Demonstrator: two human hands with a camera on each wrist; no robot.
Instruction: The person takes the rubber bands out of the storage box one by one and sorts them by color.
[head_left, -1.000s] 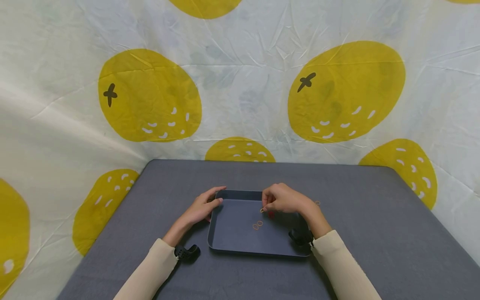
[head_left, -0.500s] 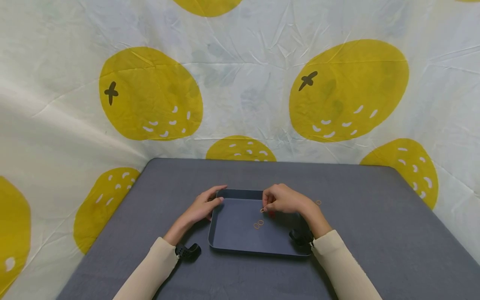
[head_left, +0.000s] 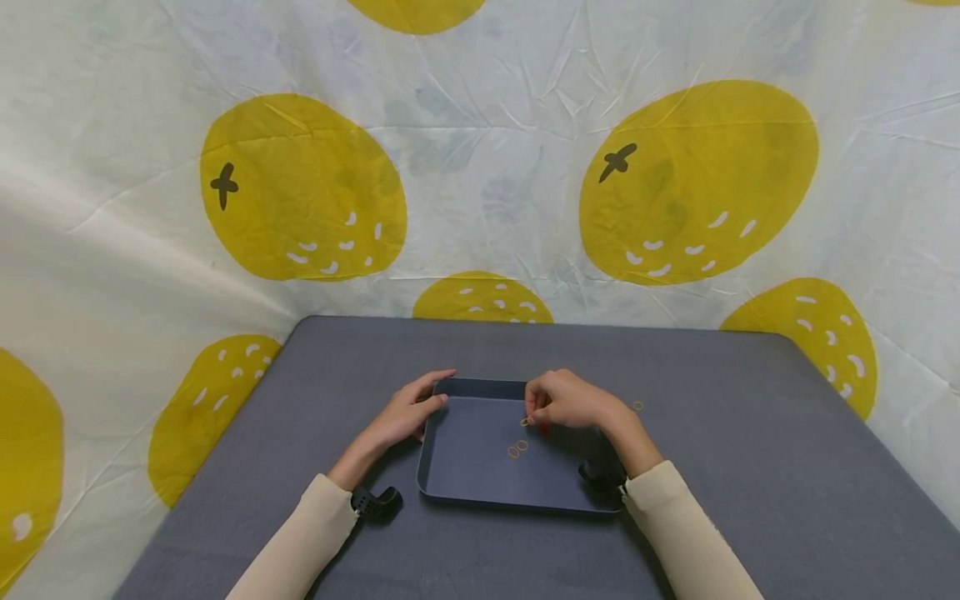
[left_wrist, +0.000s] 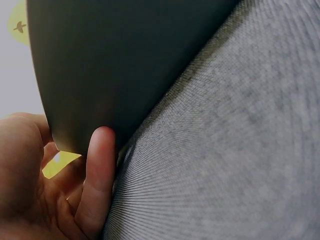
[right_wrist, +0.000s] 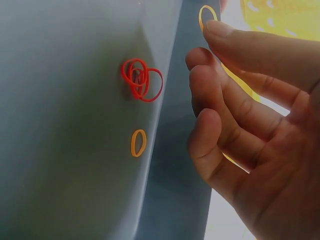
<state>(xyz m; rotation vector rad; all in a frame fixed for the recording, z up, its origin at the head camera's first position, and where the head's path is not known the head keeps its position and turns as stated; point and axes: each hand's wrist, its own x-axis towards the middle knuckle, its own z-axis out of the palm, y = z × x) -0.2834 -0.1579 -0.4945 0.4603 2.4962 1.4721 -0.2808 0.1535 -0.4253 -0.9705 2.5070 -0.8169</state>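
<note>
A dark grey tray (head_left: pixel 472 479) lies on the table. My left hand (head_left: pixel 399 417) grips its far left corner, thumb over the rim; in the left wrist view a finger (left_wrist: pixel 101 165) lies along the outer wall. Above the tray's far part, my right hand (head_left: pixel 572 400) pinches a small yellow-orange rubber band (right_wrist: pixel 201 18) between thumb and fingertips. Beneath that hand, a tangle of red rubber bands (right_wrist: pixel 135 75) rests on the tray floor, with another yellow-orange band (right_wrist: pixel 133 144) near it. Two orange rubber bands (head_left: pixel 513 452) lie close together mid-tray.
One more orange rubber band (head_left: pixel 637 405) lies on the grey table (head_left: pixel 750 417), right of the tray. A pale cloth (head_left: pixel 487 167) printed with yellow fruit hangs behind the table and along its sides.
</note>
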